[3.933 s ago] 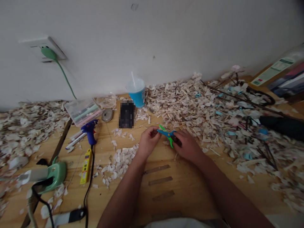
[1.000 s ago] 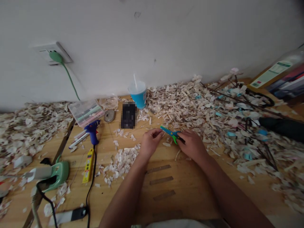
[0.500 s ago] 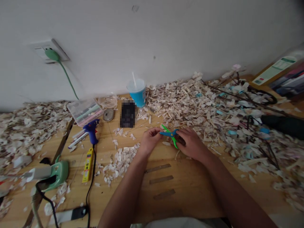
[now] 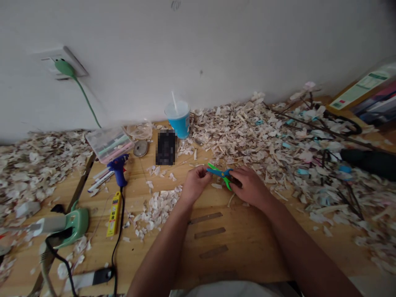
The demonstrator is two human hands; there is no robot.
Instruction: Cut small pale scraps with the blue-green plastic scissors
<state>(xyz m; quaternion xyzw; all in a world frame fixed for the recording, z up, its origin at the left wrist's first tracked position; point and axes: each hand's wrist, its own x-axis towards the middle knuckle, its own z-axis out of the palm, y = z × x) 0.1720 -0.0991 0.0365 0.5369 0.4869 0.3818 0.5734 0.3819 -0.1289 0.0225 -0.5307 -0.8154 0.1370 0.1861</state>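
One pair of blue-and-green scissors (image 4: 220, 173), gripped in our right hand (image 4: 249, 187), blades parted and pointing left at our left hand (image 4: 194, 184), its fingers pinched closed, contents beyond our telling.

The left hand (image 4: 194, 181) and the right hand (image 4: 251, 187) are bare. The left forearm (image 4: 161, 247) and the right forearm (image 4: 305, 251) are uncovered too, from the wrist down to the lower edge of the view, and each looks broader the closer it comes to the camera. Between them, along the bottom edge, lies a narrow strip of a pale garment (image 4: 229, 289), whitish grey and plain (too little of it shows to tell its cut). Finer marks on the fingers are too blurred to make out.
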